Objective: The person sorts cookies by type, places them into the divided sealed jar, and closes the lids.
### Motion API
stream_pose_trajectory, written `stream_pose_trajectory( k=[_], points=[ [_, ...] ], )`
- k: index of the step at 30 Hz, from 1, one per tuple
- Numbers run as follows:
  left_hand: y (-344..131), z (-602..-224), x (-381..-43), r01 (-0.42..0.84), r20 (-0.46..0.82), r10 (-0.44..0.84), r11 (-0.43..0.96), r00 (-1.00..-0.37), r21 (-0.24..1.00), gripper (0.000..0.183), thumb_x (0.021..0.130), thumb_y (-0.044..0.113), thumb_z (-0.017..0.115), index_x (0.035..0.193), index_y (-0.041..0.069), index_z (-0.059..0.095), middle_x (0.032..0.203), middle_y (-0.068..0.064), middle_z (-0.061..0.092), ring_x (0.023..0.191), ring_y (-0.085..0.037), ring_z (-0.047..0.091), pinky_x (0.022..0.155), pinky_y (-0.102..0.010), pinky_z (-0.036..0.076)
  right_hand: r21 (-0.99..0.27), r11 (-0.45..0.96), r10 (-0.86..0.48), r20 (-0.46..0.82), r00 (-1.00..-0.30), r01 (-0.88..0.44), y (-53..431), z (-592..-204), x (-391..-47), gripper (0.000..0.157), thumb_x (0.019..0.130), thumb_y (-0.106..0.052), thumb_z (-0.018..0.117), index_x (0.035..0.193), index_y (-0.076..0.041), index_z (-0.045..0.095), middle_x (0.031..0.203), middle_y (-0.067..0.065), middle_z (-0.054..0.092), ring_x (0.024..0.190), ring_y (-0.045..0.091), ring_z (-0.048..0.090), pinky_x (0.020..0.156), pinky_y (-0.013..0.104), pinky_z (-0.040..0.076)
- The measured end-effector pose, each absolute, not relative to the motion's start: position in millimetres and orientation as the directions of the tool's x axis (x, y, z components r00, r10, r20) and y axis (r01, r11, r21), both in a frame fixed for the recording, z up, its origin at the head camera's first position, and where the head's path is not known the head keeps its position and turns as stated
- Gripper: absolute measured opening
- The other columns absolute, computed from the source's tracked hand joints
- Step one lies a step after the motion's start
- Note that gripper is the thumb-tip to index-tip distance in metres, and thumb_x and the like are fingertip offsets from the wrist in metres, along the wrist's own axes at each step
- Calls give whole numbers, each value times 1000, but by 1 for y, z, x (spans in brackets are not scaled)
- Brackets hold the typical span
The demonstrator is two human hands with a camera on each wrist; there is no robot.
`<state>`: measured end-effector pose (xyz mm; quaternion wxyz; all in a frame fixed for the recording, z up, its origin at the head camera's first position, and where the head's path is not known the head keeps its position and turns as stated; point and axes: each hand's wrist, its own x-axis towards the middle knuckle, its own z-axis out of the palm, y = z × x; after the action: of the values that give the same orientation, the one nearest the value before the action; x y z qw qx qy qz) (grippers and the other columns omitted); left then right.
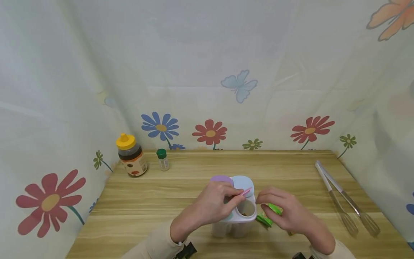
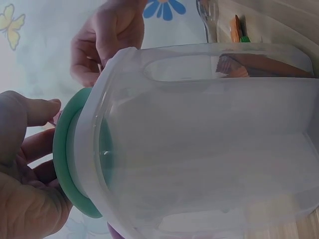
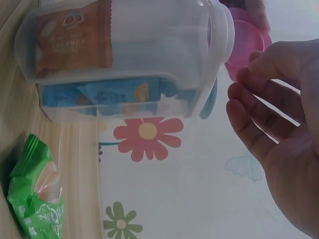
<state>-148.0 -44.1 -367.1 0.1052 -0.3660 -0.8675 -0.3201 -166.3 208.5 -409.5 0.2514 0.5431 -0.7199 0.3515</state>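
A clear storage container [image 1: 239, 230] with a white top stands on the table, with several round openings. Its purple lid [image 1: 221, 178], light blue lid [image 1: 243, 182] and green lid [image 2: 64, 154] are on, while the near right opening [image 1: 246, 208] is uncovered. My left hand [image 1: 213, 201] pinches a pink lid [image 3: 247, 42], held tilted above that opening. Just right of the opening is my right hand [image 1: 284, 208], fingers loosely bent and holding nothing. Inside, an orange-brown packet [image 3: 74, 40] and blue packets [image 3: 114, 93] show through the wall.
Green packets [image 3: 37, 191] lie on the wooden table [image 1: 155, 208] right of the container. A yellow-capped jar [image 1: 132, 156] and a green-capped shaker bottle [image 1: 162, 160] stand at the back left. Metal tongs [image 1: 346, 198] lie at the right. Flower-printed curtains [image 1: 200, 72] surround the table.
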Motion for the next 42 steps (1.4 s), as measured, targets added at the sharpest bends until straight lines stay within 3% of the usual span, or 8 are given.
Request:
stream_pose_trajectory(
  k=[3,8,16,24,42],
  points=[
    [-43,-367,-148,702,418,566,527,-710,479,26,94,30,65,106,11,76,85,4,72,68,4,50,56,-4,38,-259,206,-595,732,-331,-944,214,-410,-167,12,90,-9,65,102,-12,68,98,0,66,87,11,63,81,15,51],
    [-43,-366,-147,696,410,565,533,-716,481,27,94,31,64,107,11,76,89,3,74,69,4,51,56,-5,38,-284,268,-579,716,-390,-920,221,-411,-168,37,74,6,75,104,-15,67,98,-3,66,84,9,63,73,17,53],
    [-42,-367,-148,691,415,556,527,-720,495,27,94,30,65,108,9,76,92,2,74,71,4,54,57,-5,40,-355,456,-557,602,-573,-816,236,-417,-172,35,76,0,78,103,-20,66,98,-10,66,83,6,63,75,15,51],
    [-43,-366,-148,690,413,555,528,-722,495,28,94,31,64,108,10,75,91,1,75,69,3,52,54,-5,38,-297,568,-510,605,-612,-768,248,-423,-176,35,71,-4,82,99,-20,67,92,-14,65,76,4,58,70,12,47],
    [-43,-365,-146,662,367,557,548,-745,512,28,94,32,64,109,11,75,95,1,75,72,3,54,54,-6,40,-309,634,-436,614,-658,-709,265,-438,-174,36,70,-3,83,101,-16,70,90,-12,67,75,6,60,68,19,50]
  ],
)
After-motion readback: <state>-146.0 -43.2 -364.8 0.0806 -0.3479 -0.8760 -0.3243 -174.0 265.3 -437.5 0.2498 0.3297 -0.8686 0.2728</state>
